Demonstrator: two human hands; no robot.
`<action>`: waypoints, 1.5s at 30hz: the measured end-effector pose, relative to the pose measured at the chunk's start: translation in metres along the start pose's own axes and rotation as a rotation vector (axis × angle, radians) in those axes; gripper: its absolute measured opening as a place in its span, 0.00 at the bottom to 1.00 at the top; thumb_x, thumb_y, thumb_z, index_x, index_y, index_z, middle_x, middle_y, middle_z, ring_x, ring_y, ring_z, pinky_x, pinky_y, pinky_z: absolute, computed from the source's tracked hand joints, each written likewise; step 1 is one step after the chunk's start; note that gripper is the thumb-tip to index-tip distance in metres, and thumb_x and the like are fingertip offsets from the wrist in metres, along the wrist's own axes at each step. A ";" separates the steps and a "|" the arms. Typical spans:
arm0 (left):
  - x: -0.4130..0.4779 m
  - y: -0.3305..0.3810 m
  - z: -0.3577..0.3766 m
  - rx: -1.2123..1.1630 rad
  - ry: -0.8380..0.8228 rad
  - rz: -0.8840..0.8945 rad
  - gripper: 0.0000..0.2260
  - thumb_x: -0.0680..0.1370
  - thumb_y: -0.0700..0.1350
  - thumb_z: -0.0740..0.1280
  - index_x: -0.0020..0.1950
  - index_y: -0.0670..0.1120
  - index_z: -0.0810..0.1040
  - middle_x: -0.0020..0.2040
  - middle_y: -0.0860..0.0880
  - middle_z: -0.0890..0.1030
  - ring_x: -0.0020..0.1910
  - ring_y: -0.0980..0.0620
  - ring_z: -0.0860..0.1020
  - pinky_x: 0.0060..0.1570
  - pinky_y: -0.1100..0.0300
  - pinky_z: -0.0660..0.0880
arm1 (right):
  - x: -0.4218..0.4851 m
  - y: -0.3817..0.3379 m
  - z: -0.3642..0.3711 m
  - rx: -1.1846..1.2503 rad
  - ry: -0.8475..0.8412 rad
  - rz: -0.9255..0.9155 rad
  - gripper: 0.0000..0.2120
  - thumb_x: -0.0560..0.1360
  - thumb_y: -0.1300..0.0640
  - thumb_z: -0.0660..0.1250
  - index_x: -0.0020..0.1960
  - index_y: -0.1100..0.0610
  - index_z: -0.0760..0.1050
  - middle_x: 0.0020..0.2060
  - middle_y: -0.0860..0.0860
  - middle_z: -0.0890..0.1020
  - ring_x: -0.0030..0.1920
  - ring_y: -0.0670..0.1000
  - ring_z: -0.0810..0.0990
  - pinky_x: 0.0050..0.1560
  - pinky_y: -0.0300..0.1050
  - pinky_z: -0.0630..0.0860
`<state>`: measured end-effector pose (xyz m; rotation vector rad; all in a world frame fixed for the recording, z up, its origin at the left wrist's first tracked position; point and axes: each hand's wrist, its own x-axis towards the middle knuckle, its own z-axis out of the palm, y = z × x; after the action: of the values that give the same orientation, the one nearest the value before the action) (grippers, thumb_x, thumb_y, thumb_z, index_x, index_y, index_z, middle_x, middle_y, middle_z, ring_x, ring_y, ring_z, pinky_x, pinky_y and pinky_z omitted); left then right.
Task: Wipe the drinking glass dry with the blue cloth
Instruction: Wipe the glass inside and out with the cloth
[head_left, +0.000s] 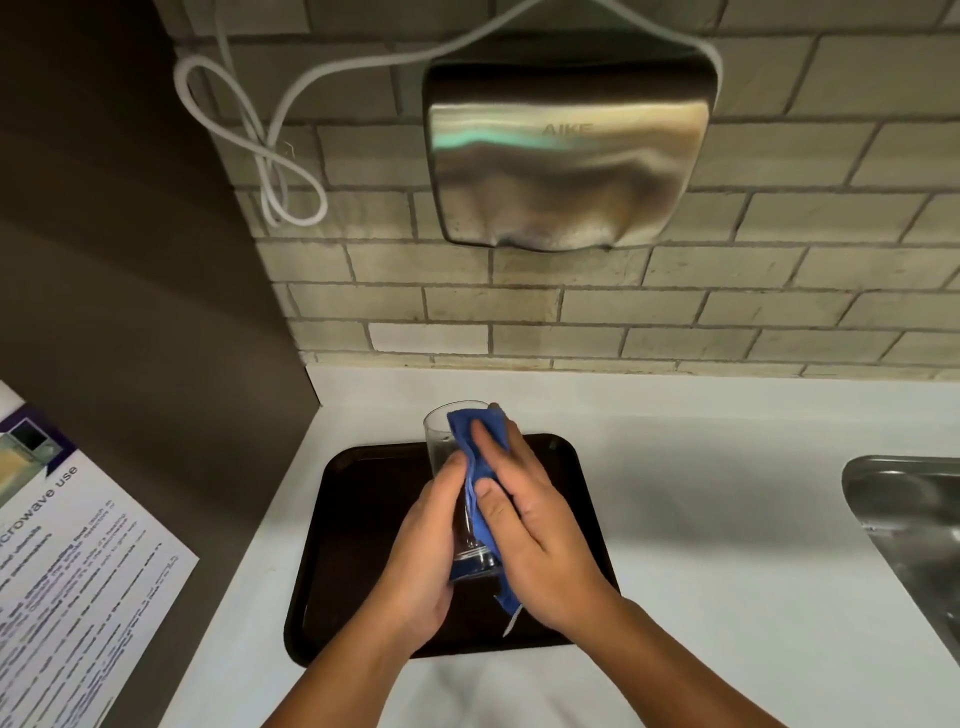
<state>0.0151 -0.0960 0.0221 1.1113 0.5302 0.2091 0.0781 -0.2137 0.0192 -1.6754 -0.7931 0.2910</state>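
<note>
Brown tray (363, 519) lies on the white surface (701, 493). Above it, the left hand (431, 551) closes its grip around the drinking glass (441, 436) (held tilted, rim away). The right hand (530, 509) presses the blue cloth (470, 431) on its side, fingers flat. Wiping seems underway; next I would turn the glass.

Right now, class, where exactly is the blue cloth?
In the head view, lower centre, the blue cloth lies against the drinking glass's right side, pressed by the right hand, above the dark tray.
</note>
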 end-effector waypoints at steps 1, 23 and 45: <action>-0.001 0.000 0.000 -0.003 -0.011 0.006 0.28 0.78 0.69 0.71 0.73 0.55 0.84 0.65 0.43 0.90 0.65 0.44 0.88 0.62 0.46 0.84 | 0.003 -0.001 -0.003 0.087 -0.010 0.022 0.25 0.90 0.56 0.59 0.84 0.40 0.64 0.80 0.33 0.72 0.81 0.37 0.67 0.78 0.35 0.69; 0.018 0.012 0.004 0.193 0.114 0.143 0.16 0.81 0.65 0.68 0.58 0.55 0.86 0.50 0.49 0.92 0.49 0.51 0.91 0.50 0.54 0.85 | 0.018 0.009 -0.002 0.433 0.078 0.186 0.22 0.87 0.50 0.58 0.78 0.35 0.69 0.65 0.40 0.87 0.65 0.44 0.86 0.66 0.39 0.81; 0.015 0.016 -0.005 0.345 0.052 0.083 0.33 0.61 0.61 0.84 0.63 0.52 0.83 0.55 0.50 0.91 0.49 0.59 0.90 0.43 0.66 0.84 | 0.023 0.027 -0.004 0.580 0.172 0.312 0.21 0.82 0.48 0.63 0.73 0.36 0.77 0.73 0.47 0.83 0.73 0.48 0.82 0.77 0.47 0.75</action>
<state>0.0272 -0.0788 0.0305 1.4682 0.5810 0.2246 0.1067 -0.2039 -0.0003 -1.2425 -0.2729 0.5304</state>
